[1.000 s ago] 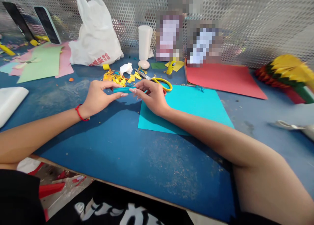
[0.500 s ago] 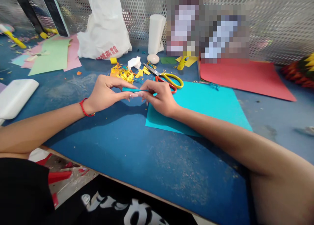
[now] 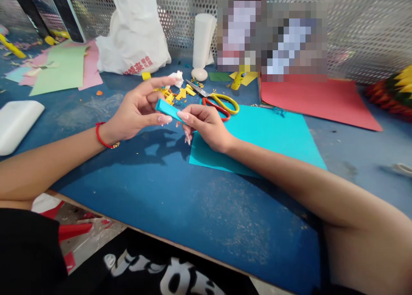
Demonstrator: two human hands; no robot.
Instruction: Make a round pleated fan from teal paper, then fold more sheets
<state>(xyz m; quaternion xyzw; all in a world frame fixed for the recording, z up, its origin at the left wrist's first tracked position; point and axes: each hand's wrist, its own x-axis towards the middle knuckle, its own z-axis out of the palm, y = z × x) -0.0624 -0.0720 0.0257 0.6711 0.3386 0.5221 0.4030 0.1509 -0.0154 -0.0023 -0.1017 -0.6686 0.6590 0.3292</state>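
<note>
Left hand (image 3: 137, 110) open, fingers spread, thumb just below teal paper strip (image 3: 169, 110); contact unclear. Strip held in air between hands, above counter (image 3: 154, 200). Right hand (image 3: 206, 125) pinching strip's right end. Risk: weak pinch or long nails creasing paper; dropped strip could blend into turquoise card (image 3: 257, 144) below. Scissors (image 3: 214, 98) just beyond right hand. Open counter toward near edge.
</note>
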